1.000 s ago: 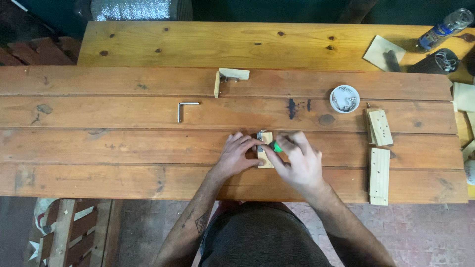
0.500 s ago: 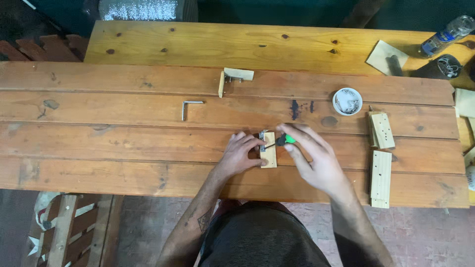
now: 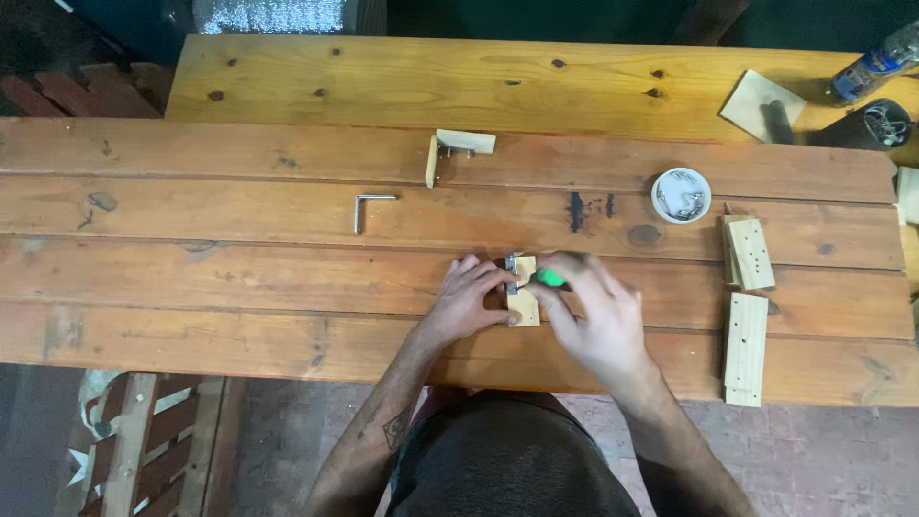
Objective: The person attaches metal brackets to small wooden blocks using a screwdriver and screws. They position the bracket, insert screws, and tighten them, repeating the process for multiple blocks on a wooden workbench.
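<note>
1. I see the small wooden block point(image 3: 523, 299) lying on the workbench point(image 3: 239, 278), close to the near edge and about midway along it.
2. My left hand point(image 3: 466, 304) rests flat against the block's left side, fingers together, steadying it; whether they truly clamp it I cannot tell.
3. My right hand point(image 3: 595, 316) is closed round a green-handled screwdriver point(image 3: 549, 279), whose tip points at the metal bracket point(image 3: 514, 271) on the block's far end.
4. I judge the block light, stiff and apt to slide on the planks, so it is best gripped by its long sides.
5. The right hand is blurred; the screwdriver's tip and any screw are too small to make out.
6. Well apart toward the right edge stand a white dish of screws point(image 3: 681, 194) and two drilled wooden pieces point(image 3: 746, 251).
</note>
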